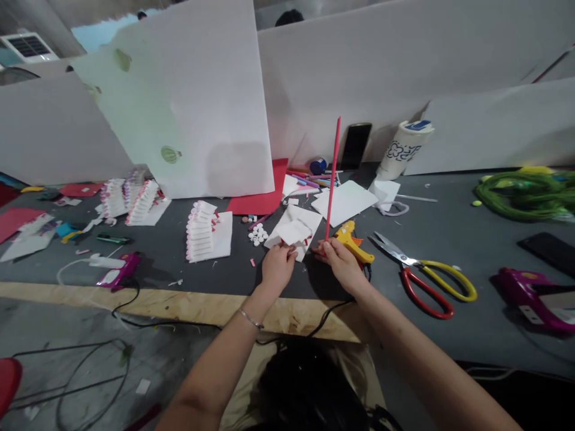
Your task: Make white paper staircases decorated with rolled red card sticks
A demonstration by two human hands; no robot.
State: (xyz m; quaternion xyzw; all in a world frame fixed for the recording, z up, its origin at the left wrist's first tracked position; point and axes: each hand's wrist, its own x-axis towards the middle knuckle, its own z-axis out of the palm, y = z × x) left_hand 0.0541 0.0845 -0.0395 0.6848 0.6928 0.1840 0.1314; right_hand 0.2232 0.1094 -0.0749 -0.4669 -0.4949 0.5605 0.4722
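Note:
My right hand (342,263) is closed around the lower end of a long thin red stick (333,173), which points up and leans slightly right. My left hand (279,267) has its fingers pinched at the near edge of a small white piece (294,232), over a larger white sheet (313,220) with small red bits. Just left of that lie several small white discs (257,234). A yellow glue gun (348,233) rests right behind my right hand, partly covered by it. To its right are open scissors (411,261) with one red and one yellow handle.
White cards with rows of pink-tipped pieces (199,233) lie left. Upright white boards (215,108) stand behind. A phone (356,145) and a white cup (401,149) stand at the back. Right are green strands (516,194) and a purple power strip (530,299); another purple one (119,270) lies left.

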